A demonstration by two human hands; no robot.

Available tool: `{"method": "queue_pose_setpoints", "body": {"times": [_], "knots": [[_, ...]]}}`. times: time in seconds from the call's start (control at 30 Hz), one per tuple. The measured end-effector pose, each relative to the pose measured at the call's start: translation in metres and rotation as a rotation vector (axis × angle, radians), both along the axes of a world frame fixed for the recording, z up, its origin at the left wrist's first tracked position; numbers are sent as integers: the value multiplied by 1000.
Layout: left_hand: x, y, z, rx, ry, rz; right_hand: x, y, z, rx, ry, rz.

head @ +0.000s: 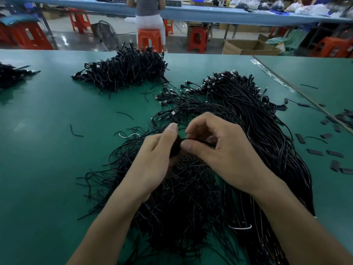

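Over the middle of the green tabletop (47, 131), worked with both hands close together, almost thumb to thumb. Gripped a small dark bundle (174, 148) in the left hand (152, 159), fingers curled round it from below, thumb raised straight above it. Pinched a thin black strand (198, 140) between thumb and forefinger of the right hand (225, 152), the other fingers bent loosely inward. Drew that strand taut from the top of the bundle towards the right palm. Possibly looped it round the bundle, though too dark and blurred at that spot to tell.

Held bundle and strand just above a sprawling heap of loose black cables (181, 203), spread beneath wrists and forearms down to the near edge. Had long cables (267, 131) just beside that heap on the right, fanned away towards plugs (215, 81) at their far ends. Had a mound of coiled cables (126, 71) behind, well apart from the hands, and part of another mound (11, 75) at the far left edge. Saw short flat black pieces (315, 152) scattered to the right, on bare tabletop. Saw two white ties as well, one (241, 227) among the cables near the right forearm, one (129, 135) left of the left hand. Beyond the tabletop, made out a person (149, 14) seated on an orange stool (150, 39), back turned.
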State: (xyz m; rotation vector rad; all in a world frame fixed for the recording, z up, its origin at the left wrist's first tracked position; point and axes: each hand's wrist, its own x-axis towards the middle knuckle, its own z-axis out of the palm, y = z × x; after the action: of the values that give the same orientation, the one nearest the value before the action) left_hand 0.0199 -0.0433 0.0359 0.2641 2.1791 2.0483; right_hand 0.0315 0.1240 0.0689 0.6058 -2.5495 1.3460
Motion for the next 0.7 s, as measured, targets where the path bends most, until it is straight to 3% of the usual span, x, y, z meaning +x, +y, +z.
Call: {"method": "queue_pose_setpoints", "body": {"times": [0.2, 0.37, 0.53, 0.6, 0.7], "knots": [[-10, -15, -3, -176, 187, 246, 29, 18, -20, 358, -391, -109], [-11, -12, -6, -209, 265, 282, 45, -2, -26, 667, -306, -59], [-12, -12, -8, -164, 177, 345, 44, 4, -16, 563, -368, -95], [-12, -13, -7, -170, 136, 362, 38, 17, -5, 416, -377, -161], [-11, -12, -6, -147, 131, 337, 22, 32, 6, 166, -229, -316]]}}
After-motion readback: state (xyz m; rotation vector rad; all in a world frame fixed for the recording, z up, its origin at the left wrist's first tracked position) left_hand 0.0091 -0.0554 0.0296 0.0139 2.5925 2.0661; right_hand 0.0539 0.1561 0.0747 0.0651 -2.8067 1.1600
